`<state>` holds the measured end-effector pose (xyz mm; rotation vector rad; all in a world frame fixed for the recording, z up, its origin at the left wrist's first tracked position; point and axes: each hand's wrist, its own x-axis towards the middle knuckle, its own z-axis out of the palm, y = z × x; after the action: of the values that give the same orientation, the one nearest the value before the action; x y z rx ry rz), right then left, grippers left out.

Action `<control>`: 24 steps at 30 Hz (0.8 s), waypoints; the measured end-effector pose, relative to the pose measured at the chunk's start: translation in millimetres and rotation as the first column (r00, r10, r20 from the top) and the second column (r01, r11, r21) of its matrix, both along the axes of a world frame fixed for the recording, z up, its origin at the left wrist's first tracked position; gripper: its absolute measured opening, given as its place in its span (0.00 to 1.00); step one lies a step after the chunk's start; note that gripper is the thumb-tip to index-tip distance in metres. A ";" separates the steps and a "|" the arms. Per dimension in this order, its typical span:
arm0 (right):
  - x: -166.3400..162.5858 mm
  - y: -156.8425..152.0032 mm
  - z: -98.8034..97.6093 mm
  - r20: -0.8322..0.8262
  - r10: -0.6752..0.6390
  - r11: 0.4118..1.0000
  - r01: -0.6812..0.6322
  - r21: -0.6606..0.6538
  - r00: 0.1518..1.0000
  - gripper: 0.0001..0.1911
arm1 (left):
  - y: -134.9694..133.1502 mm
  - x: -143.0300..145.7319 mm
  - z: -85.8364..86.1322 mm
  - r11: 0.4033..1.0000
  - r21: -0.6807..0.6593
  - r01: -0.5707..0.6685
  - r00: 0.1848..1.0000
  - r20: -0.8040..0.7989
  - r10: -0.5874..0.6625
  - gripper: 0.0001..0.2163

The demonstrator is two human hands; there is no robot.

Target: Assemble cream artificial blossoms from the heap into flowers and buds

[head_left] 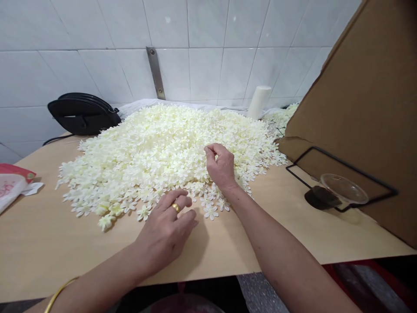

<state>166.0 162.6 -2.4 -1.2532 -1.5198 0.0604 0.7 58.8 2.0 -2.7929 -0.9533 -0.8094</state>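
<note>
A wide heap of small white-yellow artificial flowers point(156, 143) covers the middle of the table. Over the heap's front right side, my right hand point(221, 165) is closed, thumb against curled fingers; anything pinched there is too small or hidden to make out. My left hand point(167, 226), with a gold ring on one finger, hovers at the heap's front edge. Its fingers are bent but apart, and nothing shows in them. Between the two hands a few single flowers lie loose, one flower point(211, 212) nearest the front.
A black bag point(83, 115) stands at the back left, near a red and white packet point(14, 184). Behind the heap rises a white cone-shaped spool point(259, 102). To the right are a cardboard sheet point(365, 108), a black wire frame point(355, 167) and a clear plastic lid point(345, 189).
</note>
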 end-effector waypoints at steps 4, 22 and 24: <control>-0.6 -0.1 -5.3 -0.004 0.040 0.999 -0.040 0.007 0.999 0.10 | -28.7 -24.4 -4.0 0.986 -0.135 -0.100 0.987 0.112 0.115 0.06; 31.6 -153.0 -18.9 0.160 0.108 0.976 -0.074 -0.205 0.981 0.07 | -48.9 -70.4 -43.8 0.953 -0.019 -0.304 0.905 0.306 0.295 0.05; 26.6 -170.4 -33.0 0.180 0.104 0.966 -0.056 -0.254 0.978 0.07 | -48.2 -70.3 -43.1 0.953 -0.020 -0.303 0.904 0.312 0.294 0.04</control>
<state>192.6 -7.7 -35.4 -1.4266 -1.7722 0.1928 -69.6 10.7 -41.0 -2.4437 -1.3619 -1.2217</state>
